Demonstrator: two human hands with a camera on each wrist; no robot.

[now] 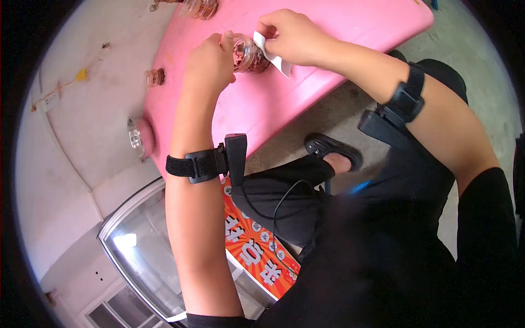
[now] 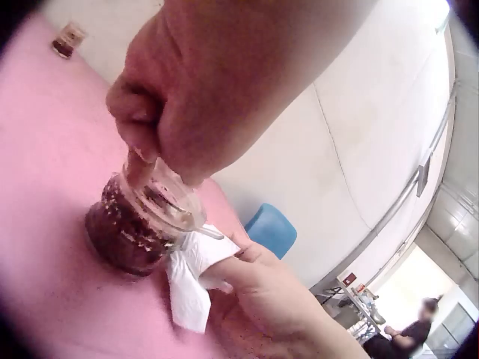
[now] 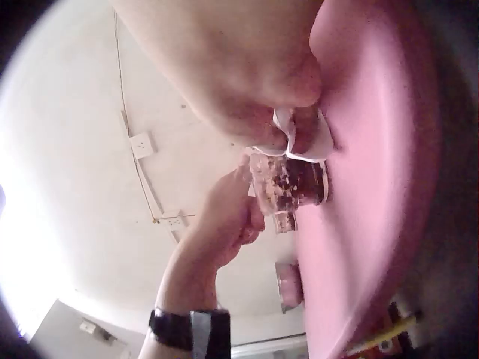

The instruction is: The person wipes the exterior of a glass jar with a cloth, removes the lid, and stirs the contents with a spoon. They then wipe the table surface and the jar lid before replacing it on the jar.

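A clear glass jar (image 1: 247, 57) with dark reddish contents stands on the pink table (image 1: 350, 27); in the left wrist view, bits of residue cling to the jar's (image 2: 120, 228) inside wall. My left hand (image 1: 209, 64) pinches the jar at its open rim, one finger reaching over the edge. On the jar's other side, my right hand (image 1: 295, 39) holds a folded white tissue (image 1: 280, 64) between thumb and fingers. In the right wrist view the tissue (image 3: 313, 142) lies right against the jar's wall. A wire clasp shows at the jar's rim in the left wrist view.
A smaller jar (image 1: 155, 77) stands by the table's wall-side edge, with more jars (image 1: 200, 7) at the far end. A metal bowl (image 1: 143, 136) sits at the edge too. Below is a glass display case (image 1: 145, 240). A blue chair (image 2: 272, 232) and a seated person (image 2: 412, 336) are beyond.
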